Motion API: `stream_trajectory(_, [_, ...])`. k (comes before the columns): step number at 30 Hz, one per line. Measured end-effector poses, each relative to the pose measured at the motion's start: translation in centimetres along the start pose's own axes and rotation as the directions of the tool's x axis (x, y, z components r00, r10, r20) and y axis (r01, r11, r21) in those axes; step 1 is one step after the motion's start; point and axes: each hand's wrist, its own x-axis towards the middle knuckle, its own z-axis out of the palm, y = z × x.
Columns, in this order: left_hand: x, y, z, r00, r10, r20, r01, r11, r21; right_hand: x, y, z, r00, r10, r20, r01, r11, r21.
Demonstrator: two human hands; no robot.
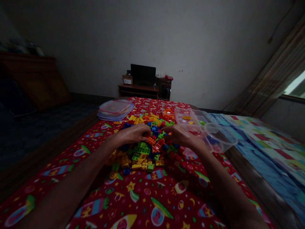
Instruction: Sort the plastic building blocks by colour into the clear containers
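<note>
A heap of plastic building bricks [143, 149] in green, yellow, blue, red and orange lies on the red patterned tablecloth [143, 203]. My left hand [139, 133] reaches into its left side, fingers curled down and closed beside an orange studded brick [151, 141]. What its fingertips pinch, if anything, is hidden. Opposite, my right hand [177, 134] is over the heap's right side with bent fingers. A bit of orange [169, 134] shows at its fingertips, too small and dark to make out. A longer orange brick [158, 146] lies tilted between the two hands.
Stacked plastic lids [116, 109] lie at the table's back left. Clear divided containers [199, 118] and a round clear tub [220, 135] stand on the right; some hold a few bricks. Orange bricks [168, 114] sit behind the heap. A bed [259, 136] adjoins the table's right side.
</note>
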Motion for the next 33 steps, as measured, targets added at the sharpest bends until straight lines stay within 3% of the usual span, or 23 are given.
stream_trajectory(3, [-0.2,-0.5,-0.3,0.998,-0.028,-0.051,0.030,0.999,0.034,-0.3,-0.7,1.5,0.981,-0.166,0.102,0.167,0.986,0.005])
stream_trajectory(10, [-0.3,-1.1,-0.4,0.980,-0.047,-0.195,0.051,0.999,0.017,-0.2,-0.4,3.3,0.971,-0.238,0.000,0.237,0.964,-0.117])
stream_trajectory(14, [0.3,-1.1,-0.3,0.936,-0.149,-0.318,0.128,0.988,-0.086,0.1,-0.3,2.1,0.980,-0.197,-0.002,0.197,0.979,-0.057])
stream_trajectory(17, [0.7,-1.0,-0.1,0.912,-0.240,-0.332,0.158,0.954,-0.256,0.4,0.1,1.3,0.980,-0.109,-0.169,0.120,0.991,0.060])
stream_trajectory(20, [1.1,-0.4,0.1,0.925,-0.272,-0.266,0.113,0.864,-0.490,1.0,0.6,1.2,0.924,0.082,-0.374,-0.007,0.980,0.197])
stream_trajectory(23, [1.3,0.8,0.3,0.935,-0.270,-0.232,0.066,0.772,-0.632,1.5,0.6,1.7,0.878,0.182,-0.443,-0.053,0.956,0.288])
stream_trajectory(28, [1.5,2.0,0.3,0.890,-0.346,-0.295,0.058,0.730,-0.681,2.0,-0.1,2.7,0.921,0.211,-0.326,-0.029,0.875,0.484])
stream_trajectory(33, [2.0,0.9,0.8,0.836,-0.408,-0.366,0.045,0.716,-0.697,2.0,-0.5,3.1,0.957,0.215,-0.196,-0.038,0.759,0.649])
